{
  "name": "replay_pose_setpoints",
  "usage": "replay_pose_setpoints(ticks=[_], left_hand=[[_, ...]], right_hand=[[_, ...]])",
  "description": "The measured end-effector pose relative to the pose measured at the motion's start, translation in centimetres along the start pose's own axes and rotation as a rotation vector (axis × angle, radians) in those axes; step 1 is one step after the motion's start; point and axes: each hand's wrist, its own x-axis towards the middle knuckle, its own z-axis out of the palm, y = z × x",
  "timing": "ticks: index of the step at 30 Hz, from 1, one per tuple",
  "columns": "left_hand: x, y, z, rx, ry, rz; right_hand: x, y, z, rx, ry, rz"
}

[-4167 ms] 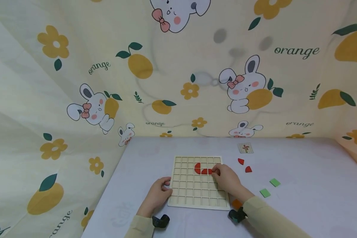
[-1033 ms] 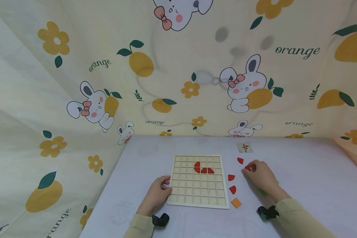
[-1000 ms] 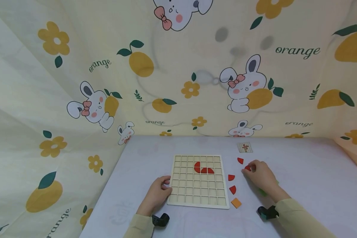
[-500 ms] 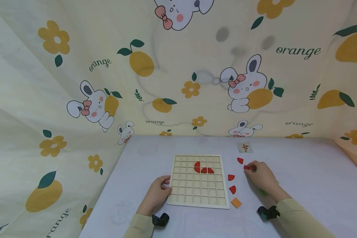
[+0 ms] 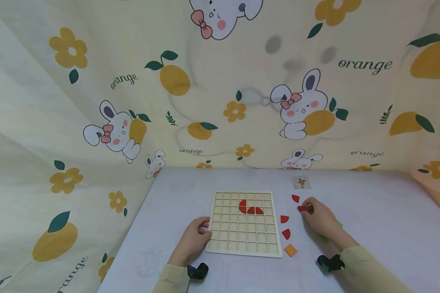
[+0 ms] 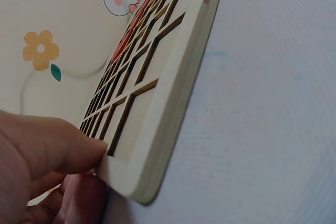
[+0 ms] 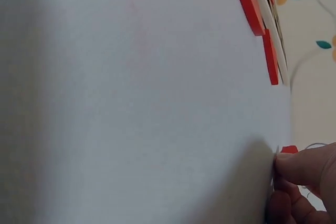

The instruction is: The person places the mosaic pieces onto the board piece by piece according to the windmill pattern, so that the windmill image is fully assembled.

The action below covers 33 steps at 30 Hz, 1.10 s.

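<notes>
My left hand (image 5: 195,238) grips the near-left edge of a pale wooden grid board (image 5: 242,232); in the left wrist view the thumb (image 6: 68,148) lies on the board's corner. Red quarter-circle tiles sit in the board's cells, forming a left half-circle (image 5: 243,206) and an upper half-circle (image 5: 255,210). To the right of the board, my right hand (image 5: 319,217) pinches a red tile (image 5: 300,208) between thumb and fingertips, close over the table. Just beyond it lies another red quarter-circle tile (image 5: 295,198).
Two red tiles, one nearer the back (image 5: 284,219) and one nearer the front (image 5: 286,234), lie along the board's right side. An orange square tile (image 5: 290,250) is in front of them. Green tiles (image 5: 323,238) are partly hidden under my right hand. A patterned card (image 5: 301,182) lies farther back.
My right hand has moved from the board to the loose tiles at the right and now pinches a red tile, which has turned slightly in the fingertips. The left hand stays at the board's edge.
</notes>
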Motion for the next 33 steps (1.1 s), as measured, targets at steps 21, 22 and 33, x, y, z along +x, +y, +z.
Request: replay_pose_setpoints(ticks=[21,22,33], left_hand=[[0.0,-0.1,-0.4,-0.009,-0.009,0.009],[0.1,-0.1,-0.3,-0.009,-0.010,0.007],[-0.1,0.2,-0.2,-0.016,-0.012,0.003]], right_hand=[[-0.6,-8.6,5.2,0.200,-0.046,-0.095],[-0.8,-9.1,5.8,0.208,-0.046,-0.109],[-1.2,-13.6,9.9,0.253,-0.071,-0.236]])
